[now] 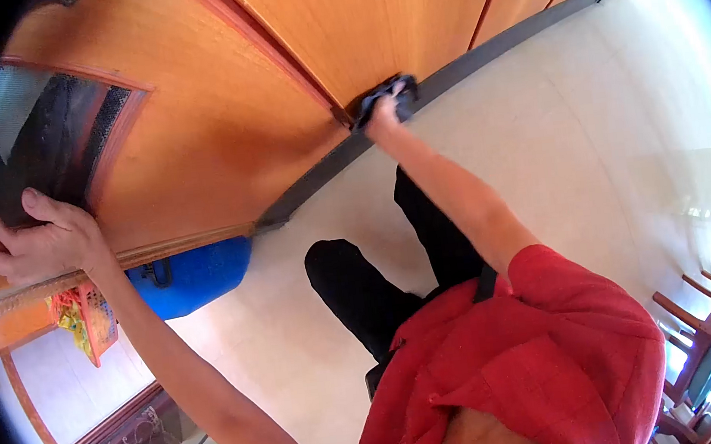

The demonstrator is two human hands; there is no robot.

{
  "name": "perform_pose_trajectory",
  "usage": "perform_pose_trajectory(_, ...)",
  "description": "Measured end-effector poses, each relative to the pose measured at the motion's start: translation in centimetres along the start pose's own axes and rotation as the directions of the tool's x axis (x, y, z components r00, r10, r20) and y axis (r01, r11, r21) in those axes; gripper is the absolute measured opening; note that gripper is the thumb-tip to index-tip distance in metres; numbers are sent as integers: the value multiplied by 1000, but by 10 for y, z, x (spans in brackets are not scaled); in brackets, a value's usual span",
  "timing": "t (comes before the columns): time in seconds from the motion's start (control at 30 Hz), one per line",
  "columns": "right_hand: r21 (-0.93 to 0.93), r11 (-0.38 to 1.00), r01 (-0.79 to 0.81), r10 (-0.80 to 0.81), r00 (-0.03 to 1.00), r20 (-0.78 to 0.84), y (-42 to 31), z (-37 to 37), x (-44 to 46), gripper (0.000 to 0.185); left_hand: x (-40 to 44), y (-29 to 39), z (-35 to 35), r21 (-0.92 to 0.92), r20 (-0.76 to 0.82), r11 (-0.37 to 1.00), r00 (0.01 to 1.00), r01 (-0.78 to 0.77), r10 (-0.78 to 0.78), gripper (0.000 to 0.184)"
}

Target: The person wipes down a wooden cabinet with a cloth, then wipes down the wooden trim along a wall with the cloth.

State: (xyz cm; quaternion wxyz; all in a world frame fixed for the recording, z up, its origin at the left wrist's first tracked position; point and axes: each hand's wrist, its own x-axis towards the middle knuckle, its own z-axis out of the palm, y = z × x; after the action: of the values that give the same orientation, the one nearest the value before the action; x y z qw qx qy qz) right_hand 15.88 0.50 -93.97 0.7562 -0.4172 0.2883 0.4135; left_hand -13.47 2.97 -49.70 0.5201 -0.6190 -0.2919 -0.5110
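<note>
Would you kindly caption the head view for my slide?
Right hand holding a dark cloth low on wooden panels, left hand at their edge.

Right hand (pixel 384 118) with dark cloth (pixel 370 102) at wooden panels (pixel 377 12), left hand (pixel 47 243) near glass pane (pixel 27 126)

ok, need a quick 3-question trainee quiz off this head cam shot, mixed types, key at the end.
1. Multiple choice: which hand holds the dark cloth?
A) left
B) right
C) both

2. True or false: the left hand is balled into a fist.

3. Fill the gap: the cloth is near the dark strip that runs between the wooden panels and the pale ____.

Key:
1. B, the right hand.
2. False: the left hand is open, fingers extended.
3. Floor.
</note>
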Motion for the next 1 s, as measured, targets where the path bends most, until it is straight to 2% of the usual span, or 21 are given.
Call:
perform_pose_trajectory(0.07,-11,981,-194,194,981,-3,40,-5,-18,73,-2,-8,2,30,4,999,1000,-22,22,73)
perform_pose_trajectory(0.13,128,911,-393,357,905,232,51,2,-54,41,-2,-10,3,60,4,997,999,-43,43,73)
perform_pose_trajectory(0.17,78,901,-427,413,898,152,43,8,-68,41,-2,-10,2,74,17,996,999,-42,41,72)
perform_pose_trajectory(0.2,79,902,-424,408,898,163,31,11,-82,41,-2,-11,2,83,11,996,999,-39,38,71)
perform_pose_trajectory(0.27,38,875,-483,422,798,431,-3,12,-96,46,-5,-13,2,121,9,992,1000,-27,26,68)
perform_pose_trajectory(0.3,-12,988,-153,150,940,305,-18,19,-95,53,-9,-15,3,153,13,988,1000,-15,14,66)
perform_pose_trajectory(0.33,-102,995,-3,31,960,277,-16,16,-27,60,-11,-16,4,186,15,983,1000,-4,1,64)
perform_pose_trajectory(0.37,-175,978,116,-88,983,161,-43,27,-37,66,-11,-14,3,193,-6,981,1000,11,-10,64)
perform_pose_trajectory(0.4,-314,896,314,-295,949,107,-68,41,-55,72,-11,-11,2,145,-2,989,999,42,-43,64)
perform_pose_trajectory(0.43,-477,755,450,-489,871,48,-93,55,-72,81,-11,-9,0,96,5,993,997,72,-73,64)
perform_pose_trajectory(0.47,-537,701,468,-533,845,40,-111,68,-80,82,-13,-10,0,108,-15,990,996,85,-84,64)
perform_pose_trajectory(0.53,-386,559,734,-770,632,85,-127,90,-111,72,-16,-10,-1,97,50,986,989,133,-139,61)
perform_pose_trajectory(0.57,-373,556,743,-774,626,94,-135,96,-128,72,-16,-7,-2,56,59,985,984,165,-168,60)
perform_pose_trajectory(0.6,-341,370,864,-822,475,313,-143,97,-145,77,-17,-7,-2,54,42,984,985,168,-170,60)
perform_pose_trajectory(0.67,-301,118,946,-823,263,504,-142,108,-163,82,-19,-8,1,37,28,987,987,155,-156,59)
perform_pose_trajectory(0.7,-251,-3,968,-798,148,583,-141,113,-172,86,-17,-6,-1,34,36,987,987,154,-156,58)
perform_pose_trajectory(0.73,-201,-68,977,-792,70,607,-133,119,-201,90,-19,-10,-1,20,25,987,987,160,-161,58)
perform_pose_trajectory(0.8,-154,-276,949,-676,-78,732,-131,125,-246,96,-19,-11,-1,24,44,988,987,153,-154,56)
perform_pose_trajectory(0.83,-141,-305,942,-676,-110,728,-127,129,-255,98,-22,-12,0,39,40,988,988,149,-150,54)
perform_pose_trajectory(0.93,-166,-283,945,-677,-74,732,-130,125,-249,95,-23,-13,2,31,25,991,991,134,-135,53)
perform_pose_trajectory(1.0,-228,-321,919,-676,-54,735,-132,123,-231,92,-25,-14,1,18,16,986,986,165,-165,53)
